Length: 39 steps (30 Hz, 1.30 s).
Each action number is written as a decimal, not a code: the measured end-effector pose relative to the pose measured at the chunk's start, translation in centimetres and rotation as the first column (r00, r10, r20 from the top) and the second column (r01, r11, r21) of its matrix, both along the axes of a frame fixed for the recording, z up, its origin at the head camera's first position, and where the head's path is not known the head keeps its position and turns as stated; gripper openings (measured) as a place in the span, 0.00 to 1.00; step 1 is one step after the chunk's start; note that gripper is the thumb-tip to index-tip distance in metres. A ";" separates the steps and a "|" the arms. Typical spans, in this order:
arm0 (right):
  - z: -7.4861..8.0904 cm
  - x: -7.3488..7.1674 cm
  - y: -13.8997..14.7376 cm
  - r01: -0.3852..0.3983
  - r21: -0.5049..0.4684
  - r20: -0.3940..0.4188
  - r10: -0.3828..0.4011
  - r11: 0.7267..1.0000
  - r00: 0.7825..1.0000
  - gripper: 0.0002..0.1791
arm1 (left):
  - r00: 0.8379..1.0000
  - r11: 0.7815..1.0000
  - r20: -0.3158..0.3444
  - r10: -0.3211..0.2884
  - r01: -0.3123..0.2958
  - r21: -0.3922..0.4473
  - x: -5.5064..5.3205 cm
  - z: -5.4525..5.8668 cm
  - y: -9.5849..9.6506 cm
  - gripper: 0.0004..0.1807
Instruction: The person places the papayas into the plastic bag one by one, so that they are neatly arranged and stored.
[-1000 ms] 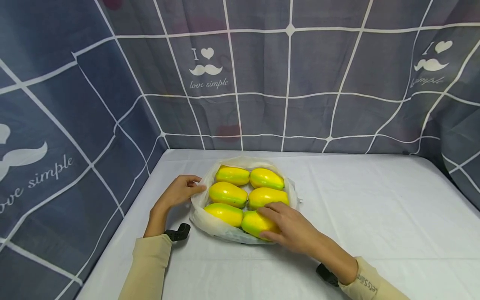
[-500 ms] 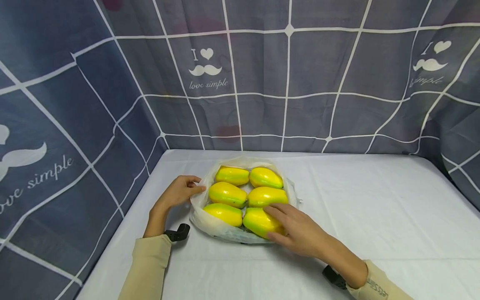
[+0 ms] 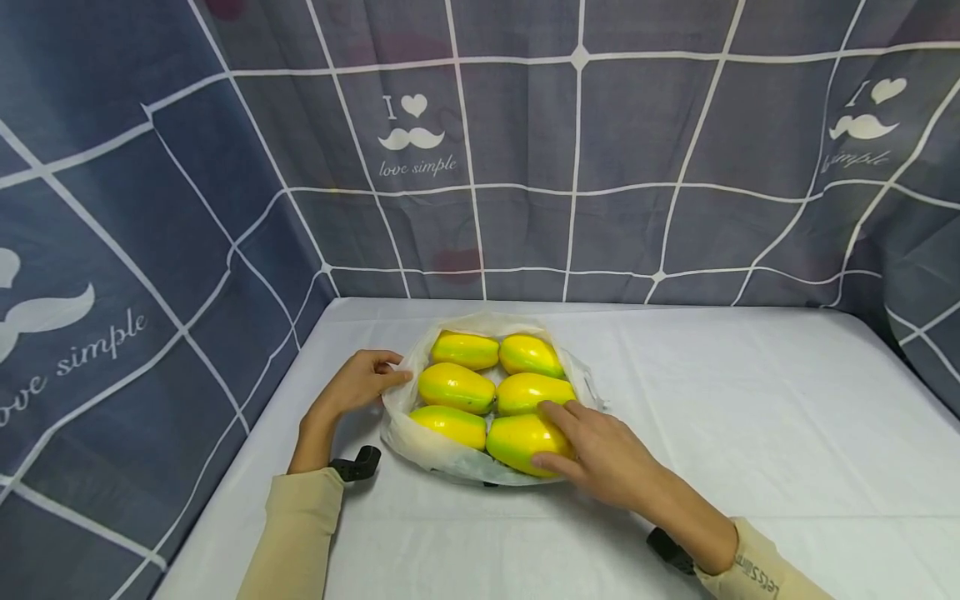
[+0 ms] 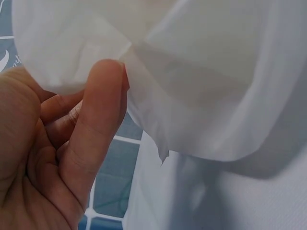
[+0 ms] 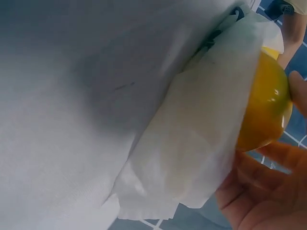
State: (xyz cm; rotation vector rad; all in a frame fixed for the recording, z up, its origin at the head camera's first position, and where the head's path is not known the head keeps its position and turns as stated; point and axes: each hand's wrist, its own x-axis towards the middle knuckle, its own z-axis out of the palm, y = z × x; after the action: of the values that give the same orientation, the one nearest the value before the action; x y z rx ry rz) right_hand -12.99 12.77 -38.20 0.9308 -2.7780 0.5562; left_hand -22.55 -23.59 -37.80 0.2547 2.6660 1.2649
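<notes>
A thin white plastic bag [image 3: 442, 454], its mouth wide open, holds several yellow-green papayas [image 3: 456, 388] lying in two columns. My left hand [image 3: 358, 383] pinches the bag's left rim between thumb and fingers; the left wrist view shows the thumb [image 4: 98, 105] against the white plastic. At the front right of the bag, my right hand [image 3: 603, 454] grips the nearest papaya [image 3: 521, 442], thumb on the near side and fingers over its right end. In the right wrist view this papaya [image 5: 268, 105] sits between thumb and fingers, partly hidden by the bag wall.
The bag stands on a table with a white cloth [image 3: 750, 417], left of its middle. A dark grid-patterned curtain [image 3: 517, 233] hangs behind the table and along its left side. Black wrist cameras [image 3: 356, 465] are strapped on both wrists.
My right hand has shifted slightly right, and the front right papaya has moved and turned a little with it, away from its left neighbour. My left hand has stayed at the rim.
</notes>
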 end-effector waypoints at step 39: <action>-0.5 0.6 0.5 -0.015 -0.058 0.022 0.016 0.998 1.000 0.29 | 1.000 1.000 -0.003 -0.012 0.012 0.016 0.0 -0.1 -0.1 0.21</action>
State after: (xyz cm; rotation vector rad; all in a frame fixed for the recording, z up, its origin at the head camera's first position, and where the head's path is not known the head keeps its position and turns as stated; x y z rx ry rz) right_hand -12.38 13.26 -38.73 0.9406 -2.7601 0.6499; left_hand -22.53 -23.69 -37.89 0.2743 2.6538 1.2837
